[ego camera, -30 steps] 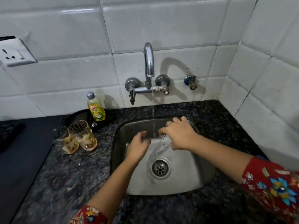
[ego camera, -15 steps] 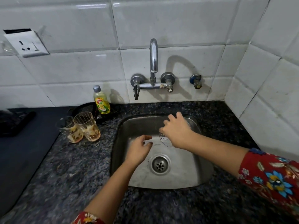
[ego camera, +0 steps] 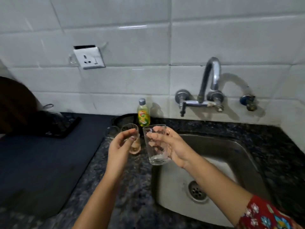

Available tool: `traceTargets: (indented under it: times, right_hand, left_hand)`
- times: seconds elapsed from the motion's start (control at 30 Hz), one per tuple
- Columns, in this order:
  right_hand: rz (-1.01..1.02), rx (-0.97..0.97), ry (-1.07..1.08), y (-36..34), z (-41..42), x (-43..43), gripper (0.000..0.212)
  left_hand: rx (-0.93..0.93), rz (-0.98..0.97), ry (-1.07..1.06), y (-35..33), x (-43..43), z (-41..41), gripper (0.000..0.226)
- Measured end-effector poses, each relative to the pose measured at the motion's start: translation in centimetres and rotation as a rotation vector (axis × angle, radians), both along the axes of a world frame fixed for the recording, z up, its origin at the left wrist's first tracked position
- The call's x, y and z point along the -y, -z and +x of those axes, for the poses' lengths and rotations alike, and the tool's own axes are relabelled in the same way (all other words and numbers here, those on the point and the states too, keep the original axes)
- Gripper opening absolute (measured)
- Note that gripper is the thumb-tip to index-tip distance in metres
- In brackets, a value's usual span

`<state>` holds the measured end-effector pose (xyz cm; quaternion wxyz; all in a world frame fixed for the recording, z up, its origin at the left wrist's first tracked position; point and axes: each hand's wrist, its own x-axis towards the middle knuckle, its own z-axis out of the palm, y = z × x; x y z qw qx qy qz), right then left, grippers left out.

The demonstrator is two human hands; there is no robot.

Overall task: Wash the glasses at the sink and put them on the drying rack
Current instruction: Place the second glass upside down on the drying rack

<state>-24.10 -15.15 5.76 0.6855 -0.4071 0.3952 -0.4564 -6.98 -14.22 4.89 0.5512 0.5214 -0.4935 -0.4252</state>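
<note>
Only two arms of person in view. Right sleeve (ego camera: 264,214): dark red fabric, busy floral print of white daisy-like flowers, blue and teal blooms, small yellow and green touches; hem sits near elbow. Right forearm (ego camera: 212,177) bare below hem. Left forearm (ego camera: 99,192) bare down to bottom edge of view. Left hand (ego camera: 118,146) and right hand (ego camera: 171,146) bare; left thumbnail short.

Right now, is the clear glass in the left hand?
No, the right hand alone grips the clear glass.
</note>
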Motion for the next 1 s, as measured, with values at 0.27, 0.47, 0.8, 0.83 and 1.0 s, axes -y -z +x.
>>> traceTargets:
  times: [0.27,0.47,0.8,0.83,1.0]
  right_hand:
    - [0.219,0.178,-0.194,-0.7,18.9,5.9,0.054]
    - [0.327,0.067,-0.322,-0.6,31.1,10.0,0.042]
    - [0.22,-0.267,-0.084,0.1,45.2,21.3,0.033]
    - [0.187,-0.306,-0.059,0.3,46.2,22.3,0.035]
    - [-0.145,-0.678,0.018,1.7,51.2,27.1,0.046]
  left_hand:
    - [-0.02,0.0,-0.121,-1.2,3.4,19.6,0.023]
    - [-0.006,0.108,-0.248,0.0,5.5,32.5,0.025]
    - [-0.054,0.19,-0.344,2.6,10.8,45.4,0.024]
    - [-0.057,0.201,-0.347,3.0,11.5,46.1,0.024]
    - [-0.063,0.233,-0.365,4.8,14.2,47.5,0.024]
